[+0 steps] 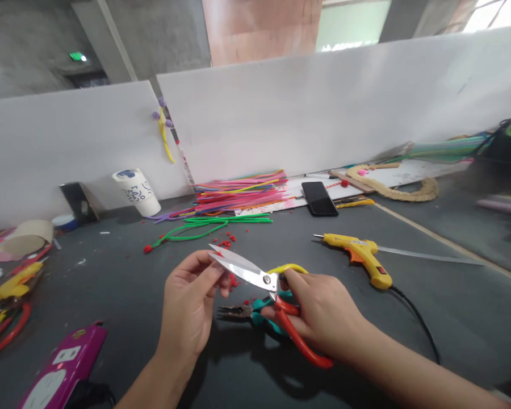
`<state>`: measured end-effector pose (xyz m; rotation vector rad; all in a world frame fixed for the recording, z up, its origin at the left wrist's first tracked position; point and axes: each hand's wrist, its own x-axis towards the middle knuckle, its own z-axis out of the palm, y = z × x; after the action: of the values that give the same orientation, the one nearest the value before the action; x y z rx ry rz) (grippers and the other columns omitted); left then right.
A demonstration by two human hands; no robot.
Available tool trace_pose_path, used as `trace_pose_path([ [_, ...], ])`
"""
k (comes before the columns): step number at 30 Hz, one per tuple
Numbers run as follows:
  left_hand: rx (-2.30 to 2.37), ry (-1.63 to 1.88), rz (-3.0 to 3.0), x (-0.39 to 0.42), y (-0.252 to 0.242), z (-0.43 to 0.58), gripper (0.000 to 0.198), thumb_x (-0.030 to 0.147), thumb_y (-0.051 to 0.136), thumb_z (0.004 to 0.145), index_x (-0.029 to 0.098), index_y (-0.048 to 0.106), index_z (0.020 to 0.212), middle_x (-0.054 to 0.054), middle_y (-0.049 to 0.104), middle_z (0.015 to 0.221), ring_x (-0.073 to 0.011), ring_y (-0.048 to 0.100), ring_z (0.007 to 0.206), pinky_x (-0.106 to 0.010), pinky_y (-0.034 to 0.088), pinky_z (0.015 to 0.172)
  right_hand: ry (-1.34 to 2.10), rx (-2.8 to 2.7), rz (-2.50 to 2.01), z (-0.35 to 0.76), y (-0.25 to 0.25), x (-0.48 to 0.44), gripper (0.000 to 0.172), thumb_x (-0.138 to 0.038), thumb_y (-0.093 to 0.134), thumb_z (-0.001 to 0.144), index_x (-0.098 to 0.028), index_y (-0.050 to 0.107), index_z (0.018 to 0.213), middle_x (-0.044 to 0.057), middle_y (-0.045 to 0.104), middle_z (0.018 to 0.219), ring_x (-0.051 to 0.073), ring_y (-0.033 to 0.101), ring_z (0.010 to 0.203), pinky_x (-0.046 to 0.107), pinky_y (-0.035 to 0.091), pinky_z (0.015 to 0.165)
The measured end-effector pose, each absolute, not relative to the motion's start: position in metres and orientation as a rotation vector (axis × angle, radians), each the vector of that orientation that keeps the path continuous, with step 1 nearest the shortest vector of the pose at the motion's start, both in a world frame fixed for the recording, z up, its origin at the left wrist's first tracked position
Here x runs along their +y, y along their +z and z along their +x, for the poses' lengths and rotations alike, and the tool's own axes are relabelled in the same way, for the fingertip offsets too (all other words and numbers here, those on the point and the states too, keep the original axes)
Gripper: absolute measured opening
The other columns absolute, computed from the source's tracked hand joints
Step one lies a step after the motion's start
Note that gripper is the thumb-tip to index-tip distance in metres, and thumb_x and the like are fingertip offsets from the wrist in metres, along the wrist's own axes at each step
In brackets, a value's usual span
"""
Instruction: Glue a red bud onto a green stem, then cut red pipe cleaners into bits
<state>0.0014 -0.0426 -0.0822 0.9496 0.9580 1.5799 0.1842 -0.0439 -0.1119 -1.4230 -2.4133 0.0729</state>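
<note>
My right hand [323, 309] is closed round the handles of a pair of scissors [247, 271] with one yellow and one red handle. The blades point left, slightly apart, and reach my left hand [193, 298]. Its thumb and fingers pinch a small red piece [218, 254] at the blade tips. Below the scissors lie pliers [238, 312] with teal handles, partly hidden by my right hand. Small red scraps [233, 280] are scattered behind the blades. A green stem [196, 230] with a red end lies further back on the dark table.
Pink and red sticks [242, 196] are piled by the white partition [323, 113], beside a black phone [319, 199]. A yellow glue gun [360, 250] with a cord lies right; a purple power strip [66, 363] lies front left, near other tools [11, 301].
</note>
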Motion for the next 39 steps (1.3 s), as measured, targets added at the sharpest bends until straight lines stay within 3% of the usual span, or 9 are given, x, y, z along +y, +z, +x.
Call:
trace_pose_path([
  [28,1.044,1.609,0.996,-0.042,-0.076,-0.003,0.003,0.014,0.067,0.062,0.015,0.065,0.064,0.002,0.059,0.054,-0.0059,0.05,0.045,-0.014,0.039,0.039,-0.007,-2.358,-1.358,0.184,-0.112,-0.041,0.035,-0.049,0.042,0.08,-0.019,0.046,0.062,0.0,0.051,0.05,0.013,0.045,0.043,0.026,0.019,0.045],
  [31,1.057,1.522,0.995,-0.041,-0.077,-0.004,0.006,0.016,0.067,0.062,0.015,0.064,0.066,0.002,0.06,0.055,-0.0063,0.051,0.045,-0.015,0.039,0.039,0.213,-2.254,-1.387,0.183,-0.11,-0.039,0.03,-0.044,0.05,0.075,-0.02,0.043,0.058,-0.003,0.044,0.047,0.01,0.037,0.042,0.024,0.02,0.044],
  [34,1.055,1.297,1.02,-0.041,-0.081,-0.002,0.007,0.019,0.067,0.064,0.015,0.062,0.066,0.0,0.061,0.057,-0.0066,0.05,0.045,-0.015,0.039,0.04,0.657,-2.032,-1.352,0.179,-0.105,-0.038,0.023,-0.032,0.052,0.073,-0.019,0.041,0.056,-0.006,0.039,0.049,0.008,0.034,0.044,0.021,0.025,0.043],
  [39,0.988,0.982,1.05,-0.042,-0.088,0.004,0.008,0.022,0.064,0.069,0.014,0.061,0.068,0.0,0.06,0.06,-0.0066,0.05,0.048,-0.016,0.039,0.043,1.286,-1.611,-1.237,0.174,-0.092,-0.035,0.007,-0.025,0.05,0.071,-0.018,0.051,0.072,-0.008,0.041,0.046,0.007,0.038,0.038,0.018,0.029,0.038],
])
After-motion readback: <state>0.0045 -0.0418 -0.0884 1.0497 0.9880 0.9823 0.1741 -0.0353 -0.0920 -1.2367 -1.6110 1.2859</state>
